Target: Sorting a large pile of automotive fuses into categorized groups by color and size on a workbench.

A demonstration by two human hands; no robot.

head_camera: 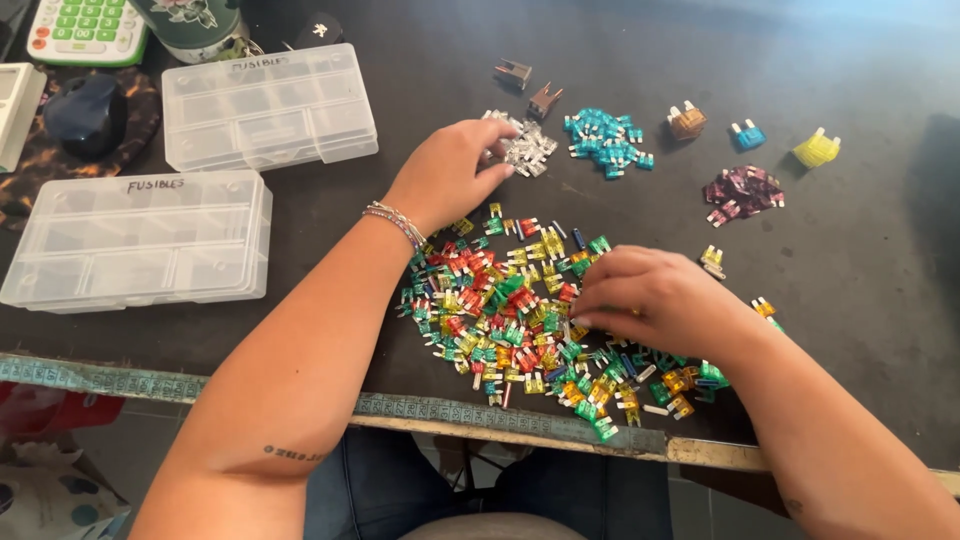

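- Head view, looking straight down on a dark table [880, 260], and both bare hands are busy among small blade fuses.
- Left hand [450, 172] is out past the big mixed heap, fingertips [505, 168] bunched together right on the little pile of clear fuses [528, 145]; whether one is actually pinched between them, I cannot tell.
- A beaded bracelet [396, 220] sits on that wrist.
- Right hand [650, 290] lies palm down over the near edge of the multicoloured fuse heap [500, 310], fingers curled down into the red, green and yellow pieces; its grip is hidden under the hand, so closed or not, I cannot tell.
- Just beyond the left fingertips: a teal fuse pile [605, 140], and behind the clear pile two brown fuses [530, 88].
- Farther out from the right hand: a purple fuse pile [742, 192], then single larger fuses in orange [687, 121], blue [748, 134] and yellow [817, 150], each well apart.
- Away on the left hand's outer side: two clear compartment boxes, one nearer [135, 240], one farther [268, 105], lids shut.
- Beyond those, a green-keyed calculator [85, 28] at the corner.
- A measuring tape strip [450, 412] runs along the table's near edge, below both forearms.
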